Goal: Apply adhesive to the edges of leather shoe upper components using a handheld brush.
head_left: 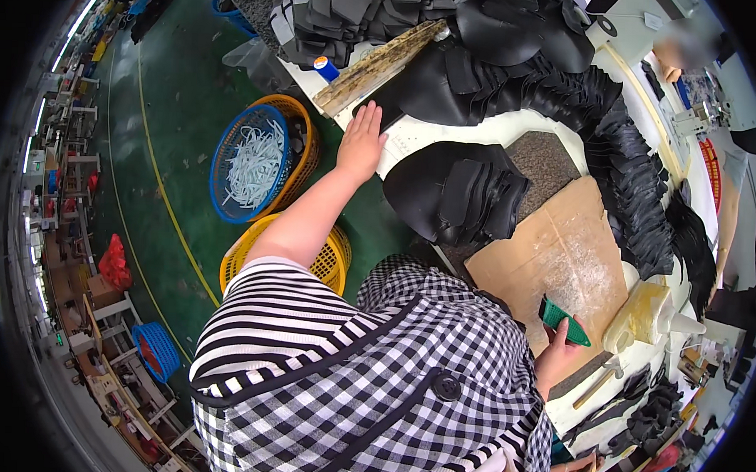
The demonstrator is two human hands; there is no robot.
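Observation:
My left hand [364, 144] lies flat with its fingers out on a black piece [381, 103] at the table's left edge. My right hand [556, 359] is closed around a small green textured tool [566, 322] with a dark flat end, above a sheet of brown cardboard [519, 257] marked with whitish smears. Between my hands rests a stack of curved black leather-like pieces [425, 188]. Beyond it, a long overlapping row of similar black pieces [630, 178] curves across the white table. The tips of my right fingers are partly hidden by the green tool.
A worn wooden board [384, 66] and a blue spool [325, 68] lie near the far left edge. At right are a yellowish glue bottle [639, 318] and a hammer [599, 382]. Blue [216, 168] and yellow [338, 264] baskets stand on the green floor. Another person sits far right.

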